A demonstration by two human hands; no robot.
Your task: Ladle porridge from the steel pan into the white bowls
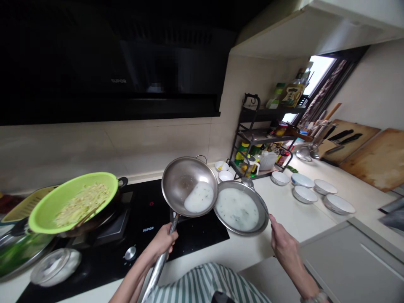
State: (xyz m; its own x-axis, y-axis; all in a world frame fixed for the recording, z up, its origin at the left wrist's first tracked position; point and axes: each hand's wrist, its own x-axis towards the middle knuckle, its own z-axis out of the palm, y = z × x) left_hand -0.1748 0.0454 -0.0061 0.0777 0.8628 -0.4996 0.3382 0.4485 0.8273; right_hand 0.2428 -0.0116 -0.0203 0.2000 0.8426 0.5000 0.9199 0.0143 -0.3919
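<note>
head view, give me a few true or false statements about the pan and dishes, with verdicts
1. The left hand grips the handle of the steel pan. True.
2. The pan is tilted over the metal dish, which holds white liquid. True.
3. The right hand holds a spoon. False: it touches the dish's rim.
4. The green colander is empty. False: it holds pale shredded food.
5. White bowls sit on the counter to the right. True.

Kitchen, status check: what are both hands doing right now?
Left hand grips tilted pan handle, white liquid at its lip. Right hand steadies steel plate of white liquid. Green colander sits left, apart.
</note>
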